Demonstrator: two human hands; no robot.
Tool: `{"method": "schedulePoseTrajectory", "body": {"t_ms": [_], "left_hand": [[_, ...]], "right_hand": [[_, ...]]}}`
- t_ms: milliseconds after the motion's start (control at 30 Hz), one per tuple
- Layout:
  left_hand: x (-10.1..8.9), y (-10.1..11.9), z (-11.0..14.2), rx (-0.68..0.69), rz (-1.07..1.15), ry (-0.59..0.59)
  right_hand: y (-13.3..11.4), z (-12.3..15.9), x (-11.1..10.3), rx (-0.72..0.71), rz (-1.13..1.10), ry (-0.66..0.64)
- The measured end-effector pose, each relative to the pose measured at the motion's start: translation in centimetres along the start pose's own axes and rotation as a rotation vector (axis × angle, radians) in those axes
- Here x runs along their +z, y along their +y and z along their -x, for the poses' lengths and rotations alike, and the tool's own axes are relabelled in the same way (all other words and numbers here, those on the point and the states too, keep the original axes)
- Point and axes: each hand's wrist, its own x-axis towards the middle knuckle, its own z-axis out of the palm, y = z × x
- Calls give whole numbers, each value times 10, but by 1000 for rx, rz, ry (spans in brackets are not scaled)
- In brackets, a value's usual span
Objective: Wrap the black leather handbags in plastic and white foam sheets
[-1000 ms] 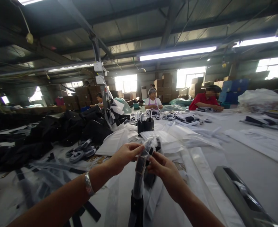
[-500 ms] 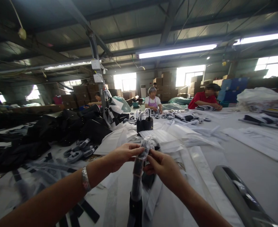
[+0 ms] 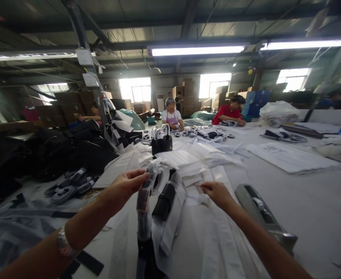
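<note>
In front of me stands a dark handle wrapped in clear plastic film (image 3: 143, 205), rising from a black bag (image 3: 145, 254) whose lower part is cut off by the frame. My left hand (image 3: 134, 180) pinches the wrapped handle near its top. A second black handle part (image 3: 165, 201), partly covered by white wrapping, stands beside it. My right hand (image 3: 216, 193) is apart from the handle, over white paper sheets, with its fingers pinched together. Whatever is between those fingertips is too small to make out. Right of that hand sits a grey tape dispenser (image 3: 263, 217).
Black bags (image 3: 80, 149) are heaped at the left, near wrapped handles (image 3: 68, 188) and dark strips (image 3: 90, 263). A small black bag (image 3: 162, 145) stands beyond my hands. White sheets (image 3: 184, 164) cover the middle. Two people (image 3: 172, 116) work across the table.
My right hand has left the wrapped handle and moved right, towards the tape dispenser. My left hand still holds the handle. The whole view has turned to the right.
</note>
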Motion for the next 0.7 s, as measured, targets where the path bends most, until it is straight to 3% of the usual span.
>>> {"method": "schedulePoseTrajectory", "body": {"t_ms": [133, 267, 533, 700], "left_hand": [[-6, 3, 3, -27, -29, 74], [-5, 7, 12, -33, -67, 94], [4, 2, 23, -78, -119, 95], [8, -1, 26, -73, -96, 152]], "right_hand": [[40, -4, 35, -1, 214, -160], [51, -18, 57, -2, 359, -211], [58, -57, 84, 136, 507, -352], [69, -68, 84, 201, 449, -448]]}}
